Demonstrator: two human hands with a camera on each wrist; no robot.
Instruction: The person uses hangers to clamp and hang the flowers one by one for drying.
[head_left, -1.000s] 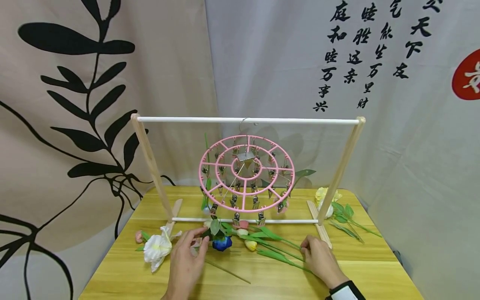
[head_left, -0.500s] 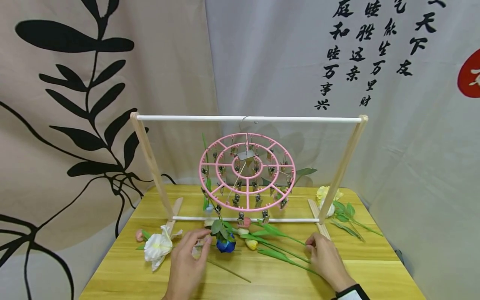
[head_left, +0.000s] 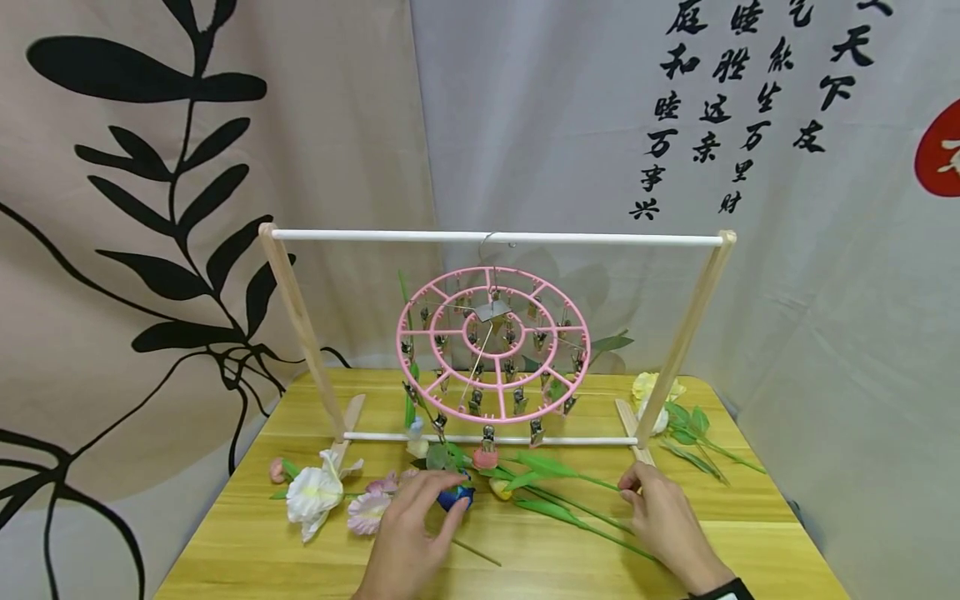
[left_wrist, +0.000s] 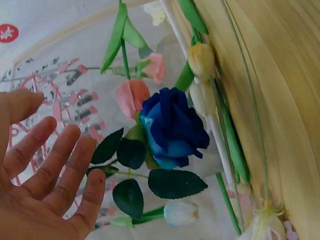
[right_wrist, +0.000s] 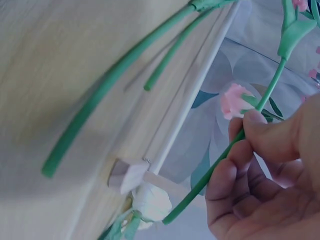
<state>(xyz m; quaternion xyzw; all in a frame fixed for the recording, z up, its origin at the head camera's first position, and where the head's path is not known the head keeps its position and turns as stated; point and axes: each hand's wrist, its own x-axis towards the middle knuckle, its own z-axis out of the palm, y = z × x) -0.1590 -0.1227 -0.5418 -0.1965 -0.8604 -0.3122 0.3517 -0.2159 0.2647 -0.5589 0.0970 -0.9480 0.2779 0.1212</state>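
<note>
The left hand (head_left: pixel 411 527) has shifted inward over the yellow wood-grain bench (head_left: pixel 577 575), exposing a pale lilac, ruffled flower (head_left: pixel 367 512) and partly covering the deep-blue rose (left_wrist: pixel 172 127) in the head view. Its grip is wide and holds nothing; the left wrist view shows the fingers apart from the rose, which appears to hang head-down from the round pink clip hanger (head_left: pixel 499 388). The right hand (head_left: pixel 666 515) has moved slightly outward. Its grip is narrow, pinching the smooth green stem (right_wrist: pixel 200 185) of a pink tulip (head_left: pixel 485 458). The stem end is raised clear of the bench. The tulip head shows just below a metal clip (head_left: pixel 488 437); contact cannot be determined. Judged effect: the right hand alone controls the tulip, leaving the left available for support.
</note>
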